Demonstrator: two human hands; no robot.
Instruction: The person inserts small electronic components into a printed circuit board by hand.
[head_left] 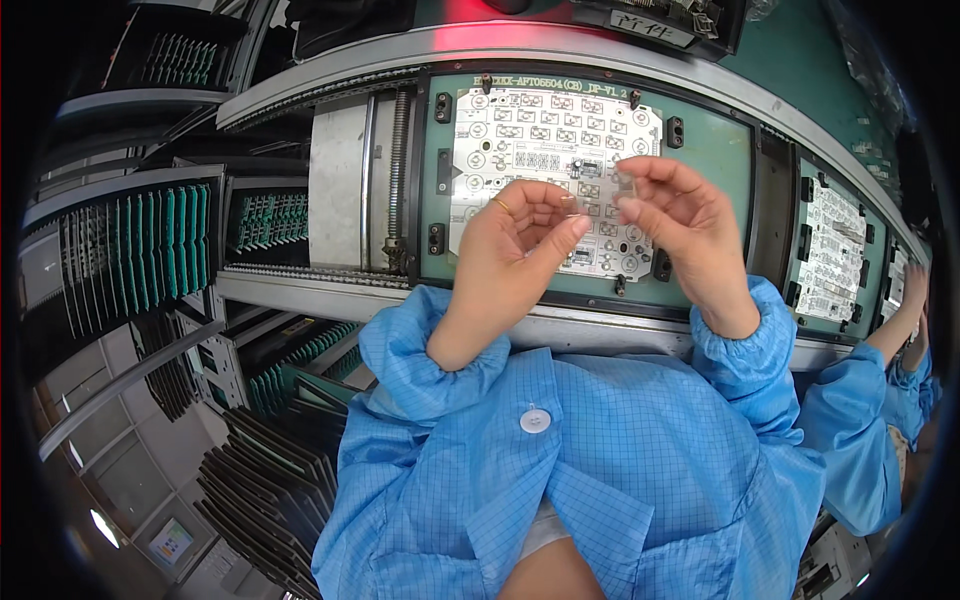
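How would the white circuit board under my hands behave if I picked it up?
The white circuit board is probably fairly stiff, since it looks flat on the green carrier plate. It's likely light for its size, being a broad, seemingly thin panel. Its small dark component looks raised, so it may be fragile if knocked.

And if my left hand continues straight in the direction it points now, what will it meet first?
Most likely the fingertips of your right hand, just across the gap. The white circuit board appears beneath both, but how high your left hand is above it is unclear.
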